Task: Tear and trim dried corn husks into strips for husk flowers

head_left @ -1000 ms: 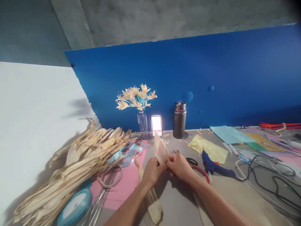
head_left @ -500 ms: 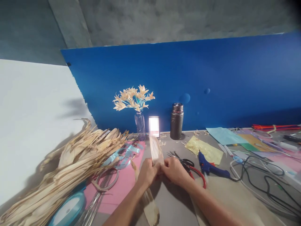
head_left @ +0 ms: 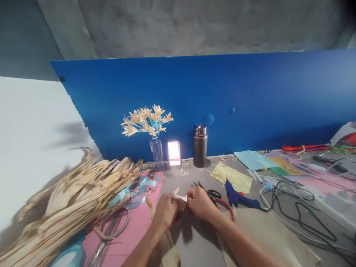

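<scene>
Between both hands is a small pale strip of corn husk [head_left: 181, 198], seen nearly edge-on. My left hand [head_left: 166, 208] is closed on its left end, and a short bit sticks up past the thumb. My right hand [head_left: 201, 202] pinches the other end, its fingertips partly hidden. Beneath my left forearm lies another long husk strip [head_left: 168, 249]. Just right of my right hand are black-handled scissors [head_left: 214, 194] and a red-handled tool [head_left: 226, 207], partly covered by the hand.
To the left, a heap of dried husks [head_left: 69, 200] lies by pink paper [head_left: 130, 237] and blue ribbon [head_left: 136, 191]. Behind stand a vase [head_left: 157, 154] of husk flowers and a dark bottle [head_left: 200, 146]. At right are a blue glue gun [head_left: 240, 198] and tangled cables [head_left: 303, 215].
The husk strip stood upright above my hands before; now it is turned down and lies crosswise between them. My hands have moved slightly apart. The view has shifted to the right.
</scene>
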Motion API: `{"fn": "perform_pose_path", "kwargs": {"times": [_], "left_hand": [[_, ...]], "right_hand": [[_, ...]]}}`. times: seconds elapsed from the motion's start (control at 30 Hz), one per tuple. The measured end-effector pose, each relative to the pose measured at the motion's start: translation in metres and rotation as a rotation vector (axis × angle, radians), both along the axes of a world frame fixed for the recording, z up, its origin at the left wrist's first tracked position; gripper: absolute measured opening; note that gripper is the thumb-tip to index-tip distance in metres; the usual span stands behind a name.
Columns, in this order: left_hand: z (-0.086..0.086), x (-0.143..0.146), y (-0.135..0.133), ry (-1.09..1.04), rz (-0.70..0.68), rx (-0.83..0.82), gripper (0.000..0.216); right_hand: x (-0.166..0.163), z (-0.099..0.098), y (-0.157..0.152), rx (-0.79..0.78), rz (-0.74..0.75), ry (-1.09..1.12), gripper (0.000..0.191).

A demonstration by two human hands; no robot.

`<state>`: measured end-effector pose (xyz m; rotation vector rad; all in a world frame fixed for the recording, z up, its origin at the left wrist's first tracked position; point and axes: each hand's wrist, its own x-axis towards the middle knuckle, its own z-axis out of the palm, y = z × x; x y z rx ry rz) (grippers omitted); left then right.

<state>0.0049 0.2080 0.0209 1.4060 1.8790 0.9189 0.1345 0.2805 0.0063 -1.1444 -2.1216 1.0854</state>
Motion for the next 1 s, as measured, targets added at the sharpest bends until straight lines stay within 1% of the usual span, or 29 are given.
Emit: {"fn": "perform_pose_path", "kwargs": {"times": [0.07,0.13,0.17,0.23,0.33,0.4,0.47,0.57,0.7,0.77,0.83,0.9,1.0], "left_hand": [[-0.003,0.002,0.000,-0.094,-0.037,-0.039,0.046],[-0.009,0.003,0.001,-0.204,-0.074,-0.081,0.043],[-0.013,0.003,0.003,-0.225,-0.072,-0.081,0.040],[-0.018,0.003,0.006,-0.176,-0.014,-0.036,0.035],[-0.018,0.000,0.007,-0.046,0.078,0.038,0.038],[-0.015,-0.001,0.005,0.006,0.083,0.057,0.040],[-0.012,-0.002,0.003,0.063,0.086,0.083,0.039],[-0.013,0.000,0.003,0.096,0.093,0.114,0.034],[-0.019,0.001,0.008,0.112,0.078,0.095,0.028],[-0.021,-0.001,0.010,0.123,0.078,0.084,0.030],[-0.023,-0.004,0.011,0.125,0.115,0.076,0.033],[-0.025,-0.008,0.012,0.135,0.186,0.055,0.033],[-0.028,-0.014,0.011,0.210,0.231,0.014,0.026]], "right_hand": [[0.000,0.002,-0.001,0.055,-0.014,0.010,0.014],[-0.001,0.002,-0.002,0.110,-0.040,0.012,0.012],[-0.002,0.002,-0.002,0.125,-0.048,0.009,0.015],[-0.004,-0.001,-0.003,0.116,-0.036,-0.002,0.020],[-0.006,-0.005,-0.003,0.032,0.035,-0.013,0.020],[-0.006,-0.007,-0.002,-0.011,0.065,-0.018,0.023],[-0.005,-0.007,-0.001,0.000,0.062,-0.014,0.022],[-0.005,-0.007,0.003,0.078,0.008,-0.008,0.018],[-0.005,-0.010,0.008,0.155,-0.085,-0.042,0.026],[-0.003,-0.012,0.013,0.170,-0.112,-0.049,0.025],[0.002,-0.013,0.021,0.168,-0.140,-0.037,0.021],[0.009,-0.014,0.030,0.139,-0.183,-0.013,0.022],[0.019,-0.014,0.044,0.103,-0.260,0.040,0.024]]}}
